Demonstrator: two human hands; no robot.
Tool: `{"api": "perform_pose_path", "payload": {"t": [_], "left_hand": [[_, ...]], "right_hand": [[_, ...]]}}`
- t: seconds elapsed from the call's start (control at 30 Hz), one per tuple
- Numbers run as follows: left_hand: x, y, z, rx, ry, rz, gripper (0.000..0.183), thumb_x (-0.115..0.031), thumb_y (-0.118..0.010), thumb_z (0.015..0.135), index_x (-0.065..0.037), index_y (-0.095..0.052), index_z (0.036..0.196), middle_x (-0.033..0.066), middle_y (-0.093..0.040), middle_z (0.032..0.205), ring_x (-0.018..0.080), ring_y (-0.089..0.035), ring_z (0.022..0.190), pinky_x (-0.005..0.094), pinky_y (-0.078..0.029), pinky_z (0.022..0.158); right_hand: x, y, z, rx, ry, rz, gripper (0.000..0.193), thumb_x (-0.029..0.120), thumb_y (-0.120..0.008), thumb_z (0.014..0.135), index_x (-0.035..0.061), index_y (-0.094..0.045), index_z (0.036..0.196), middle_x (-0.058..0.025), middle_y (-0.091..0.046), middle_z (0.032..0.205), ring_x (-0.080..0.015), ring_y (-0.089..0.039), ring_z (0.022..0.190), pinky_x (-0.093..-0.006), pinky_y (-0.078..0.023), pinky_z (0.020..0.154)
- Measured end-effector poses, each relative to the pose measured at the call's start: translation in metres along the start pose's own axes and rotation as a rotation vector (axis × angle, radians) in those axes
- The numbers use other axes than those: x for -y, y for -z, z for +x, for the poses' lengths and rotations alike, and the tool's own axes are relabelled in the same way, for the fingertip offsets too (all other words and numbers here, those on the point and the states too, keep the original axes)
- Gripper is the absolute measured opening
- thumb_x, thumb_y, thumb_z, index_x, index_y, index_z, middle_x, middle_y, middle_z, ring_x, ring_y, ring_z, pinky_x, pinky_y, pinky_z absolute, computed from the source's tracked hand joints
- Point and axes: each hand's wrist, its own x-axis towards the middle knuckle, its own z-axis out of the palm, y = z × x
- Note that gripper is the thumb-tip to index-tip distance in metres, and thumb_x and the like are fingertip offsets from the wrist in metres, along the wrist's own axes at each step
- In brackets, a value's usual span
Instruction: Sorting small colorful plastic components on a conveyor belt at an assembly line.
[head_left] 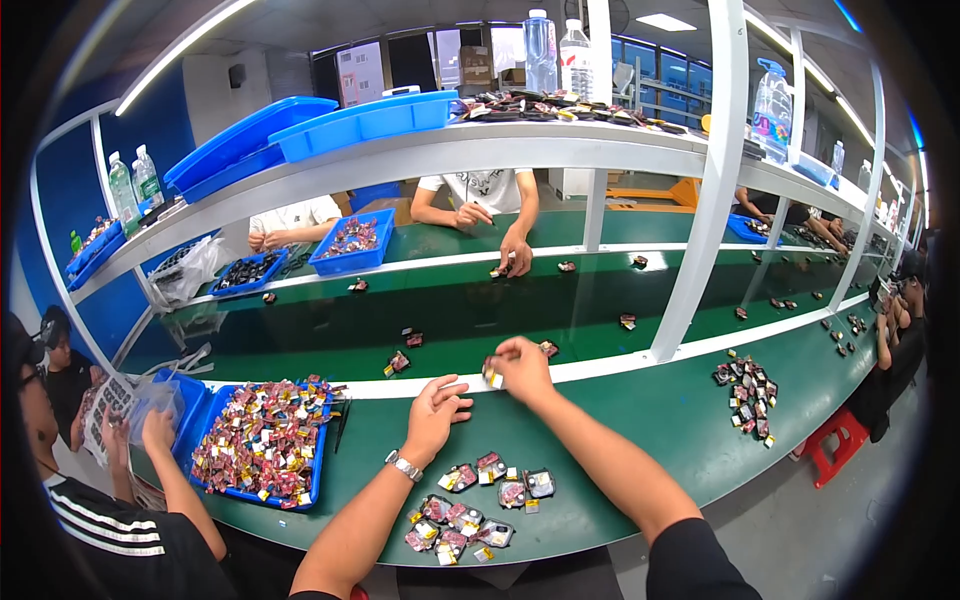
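While the tray point(320, 470) lay at left, I had the left hand point(437, 412) near the rail point(600, 369), its fingers loosely spread and empty; loose modules point(465, 518) lay on the bench point(680, 420); the right hand point(522, 370) pinched one module point(491, 375) over the rail.

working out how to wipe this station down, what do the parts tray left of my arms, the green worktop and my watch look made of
Blue tray: probably moulded plastic, smooth, with uniform colour and a slight shine.
Green worktop: perhaps a rubber or vinyl covering, judging by its even, satin-looking surface.
Wristwatch: likely metal, from its silvery glints; too small to be sure.
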Motion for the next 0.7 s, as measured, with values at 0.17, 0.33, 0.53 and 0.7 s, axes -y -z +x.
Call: {"api": "perform_pose_path", "payload": {"t": [0.17, 0.33, 0.53, 0.7], "left_hand": [[0.006, -0.006, 0.007, 0.057, -0.008, 0.098, 0.028, 0.0, -0.051, 0.094, 0.006, -0.052, 0.121, 0.017, -0.062, 0.117, 0.0205, -0.065, 0.099, 0.0303, -0.057, 0.082], [0.009, -0.003, 0.008, 0.077, -0.011, 0.065, 0.023, -0.001, -0.052, 0.093, 0.006, -0.057, 0.115, 0.0151, -0.064, 0.112, 0.0201, -0.064, 0.098, 0.0305, -0.056, 0.082], [0.006, 0.004, 0.006, 0.066, -0.023, 0.155, 0.02, 0.0, -0.051, 0.093, 0.004, -0.058, 0.112, 0.0156, -0.065, 0.11, 0.0195, -0.065, 0.097, 0.0306, -0.056, 0.082], [0.003, 0.0, 0.006, 0.046, 0.002, 0.172, 0.018, -0.001, -0.051, 0.094, 0.004, -0.059, 0.109, 0.0142, -0.067, 0.105, 0.0172, -0.066, 0.088, 0.0283, -0.056, 0.076]], "right_hand": [[-0.033, -0.015, 0.078, -0.17, -0.256, -0.119, 0.028, 0.016, -0.08, 0.073, 0.0019, -0.066, 0.093, -0.0143, -0.07, 0.086, -0.028, -0.068, 0.084, -0.0369, -0.052, 0.08], [-0.041, -0.003, 0.093, -0.187, -0.016, -0.47, 0.022, 0.015, -0.073, 0.074, 0.0021, -0.068, 0.09, -0.0152, -0.07, 0.093, -0.0313, -0.067, 0.089, -0.0396, -0.053, 0.081], [-0.024, 0.079, 0.044, -0.102, -0.018, -0.697, 0.049, 0.024, -0.071, 0.074, -0.0003, -0.06, 0.114, -0.0205, -0.058, 0.114, -0.0376, -0.053, 0.112, -0.0432, -0.043, 0.098], [-0.046, 0.08, 0.021, -0.088, -0.063, -0.772, 0.053, 0.026, -0.076, 0.072, -0.0005, -0.06, 0.115, -0.0197, -0.058, 0.114, -0.0391, -0.054, 0.107, -0.0428, -0.044, 0.097]]}}
